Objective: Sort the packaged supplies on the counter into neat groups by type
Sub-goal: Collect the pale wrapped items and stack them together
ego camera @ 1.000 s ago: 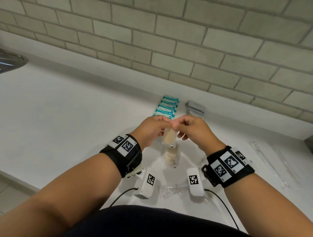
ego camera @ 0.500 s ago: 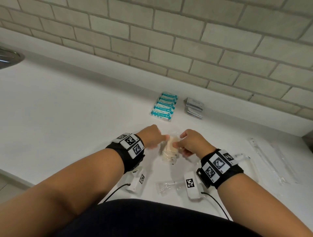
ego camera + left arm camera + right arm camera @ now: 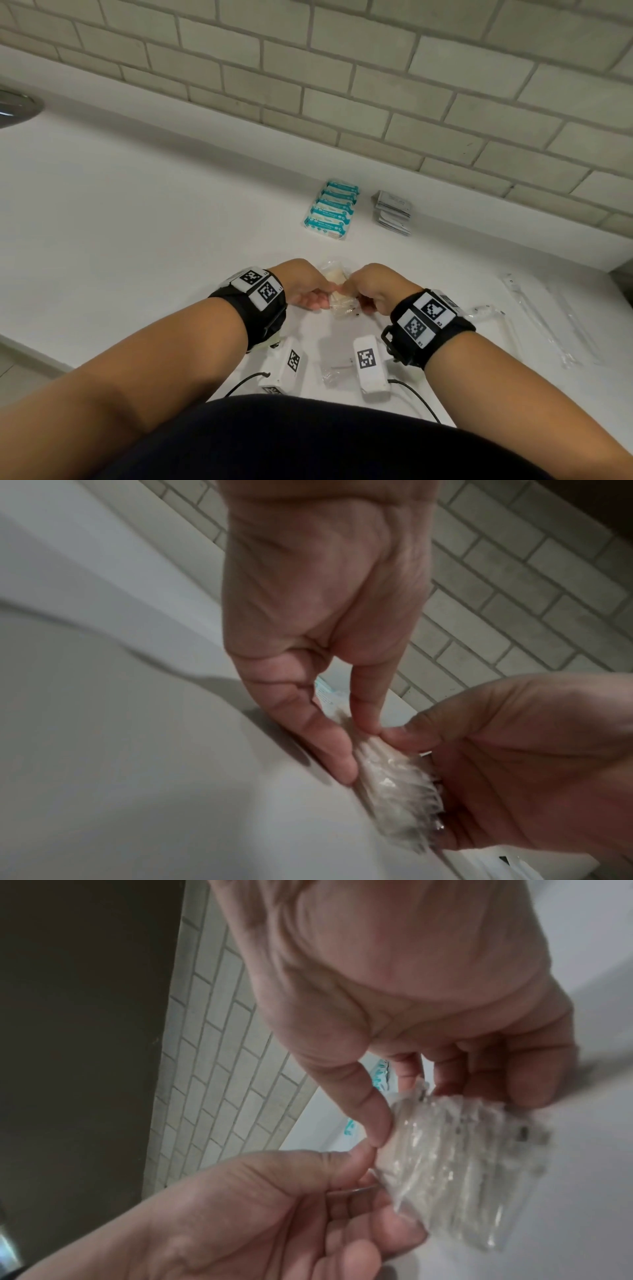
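Head view shows both hands meeting over a small stack of clear packets (image 3: 339, 291) with beige contents, lying on the white worktop (image 3: 137, 222). Left hand (image 3: 305, 286) pinches the stack's left edge, its thumb on top and its fingers (image 3: 337, 753) straight along the side. Right hand (image 3: 371, 286) pinches the right edge, thumb on top and fingers (image 3: 534, 1080) curled around the far side. Beyond the stack, toward the tiled wall (image 3: 342, 85), lies a row of teal-and-white packets (image 3: 330, 214), with a pile of grey sachets (image 3: 393, 212) just right of it. Well right of the stack lie long clear wrapped items (image 3: 548, 318). Nearer the person than the stack lies 1 clear packet (image 3: 334, 370) between 2 white tagged boxes (image 3: 370, 366).
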Tool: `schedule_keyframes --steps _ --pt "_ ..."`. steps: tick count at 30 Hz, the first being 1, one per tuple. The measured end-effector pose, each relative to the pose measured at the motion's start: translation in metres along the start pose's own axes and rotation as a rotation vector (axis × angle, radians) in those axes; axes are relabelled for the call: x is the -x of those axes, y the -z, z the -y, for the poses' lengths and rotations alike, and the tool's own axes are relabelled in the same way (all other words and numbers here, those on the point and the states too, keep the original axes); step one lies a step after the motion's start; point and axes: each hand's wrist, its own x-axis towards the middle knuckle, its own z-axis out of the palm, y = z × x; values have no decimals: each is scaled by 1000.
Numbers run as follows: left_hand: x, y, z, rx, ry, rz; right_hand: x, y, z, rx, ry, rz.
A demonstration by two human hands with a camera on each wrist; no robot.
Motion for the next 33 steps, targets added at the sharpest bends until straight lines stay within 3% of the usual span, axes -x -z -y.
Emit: schedule_keyframes --steps 5,8,11,13,15,18,20,24,33 --pt "4 0 3 84 -40 3 6 -3 0 -84 48 17" --pt "4 1 2 84 -129 -46 11 -4 3 77 141 6" --pt "1 9 -2 91 -276 -162 15 8 11 239 319 -180" --pt "-1 13 -6 126 -360 -146 16 18 16 245 425 -309" --pt "-3 11 -7 82 -415 -121 14 19 15 367 466 -347" --pt "-6 0 -4 -11 -426 -68 5 6 2 656 441 -253" --pt "-12 -6 -1 -41 -435 -56 1 3 -6 721 418 -249" --pt "-18 -7 0 -73 -439 -77 -2 18 -8 743 336 -247" --pt "-29 -18 1 28 -475 -41 -9 12 -12 636 421 -80"
